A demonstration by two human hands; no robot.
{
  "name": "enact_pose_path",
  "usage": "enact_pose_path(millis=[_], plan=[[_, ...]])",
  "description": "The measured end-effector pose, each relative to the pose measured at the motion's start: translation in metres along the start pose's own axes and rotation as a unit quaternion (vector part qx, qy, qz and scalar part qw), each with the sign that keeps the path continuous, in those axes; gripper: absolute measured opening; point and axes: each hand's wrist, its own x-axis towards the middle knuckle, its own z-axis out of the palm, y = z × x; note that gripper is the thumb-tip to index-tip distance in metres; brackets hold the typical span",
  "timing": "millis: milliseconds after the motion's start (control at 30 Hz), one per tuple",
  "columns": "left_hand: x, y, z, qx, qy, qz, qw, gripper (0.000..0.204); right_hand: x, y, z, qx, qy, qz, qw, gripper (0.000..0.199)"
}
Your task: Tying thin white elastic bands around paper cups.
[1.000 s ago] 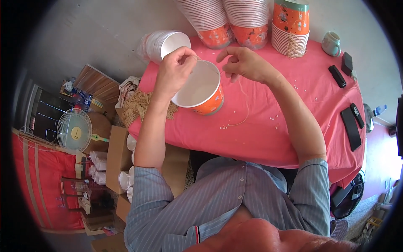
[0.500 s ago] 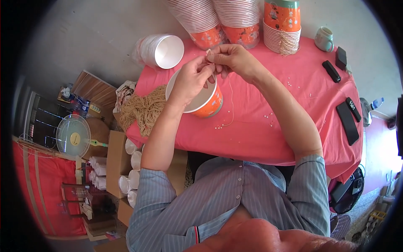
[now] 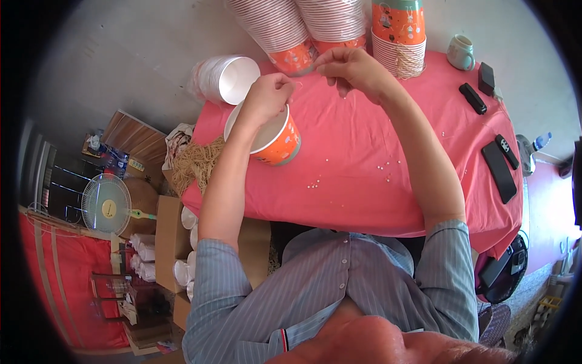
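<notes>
My left hand is closed in a pinch above the rim of an orange-and-white paper bucket. A short bit of thin string seems to show at its fingertips. To the right and apart from it, my right hand is raised over the table with thumb and index finger pinched together; whatever they hold is too small to make out. Small white beads lie scattered on the pink tablecloth. Beside the bucket, a heap of beige string hangs over the table's left edge.
At the back stand wrapped stacks of paper buckets and another bucket stack. A white-mouthed bucket stack lies tipped at back left. A mug, dark phone and black device occupy the right side. Below left sits a cardboard box.
My hands, together above the bucket before, have drawn apart, the left going left and the right going right. The bucket sits further left in view. The string hanging to the table no longer shows.
</notes>
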Motion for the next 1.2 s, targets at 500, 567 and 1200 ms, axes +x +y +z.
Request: enact_pose_path(millis=[500, 567, 1200], plan=[[-0.002, 0.003, 0.002, 0.037, -0.124, 0.058, 0.99, 0.028, 0.022, 0.039, 0.011, -0.091, 0.166, -0.096, 0.977, 0.022], [0.002, 0.001, -0.001, 0.019, -0.1, 0.026, 0.995, 0.027, 0.02, 0.04, 0.012, -0.365, 0.283, -0.168, 0.871, 0.022], [0.009, -0.01, -0.01, -0.052, -0.087, -0.008, 0.995, 0.023, 0.02, 0.042, 0.021, -0.094, 0.078, -0.039, 0.992, 0.02]])
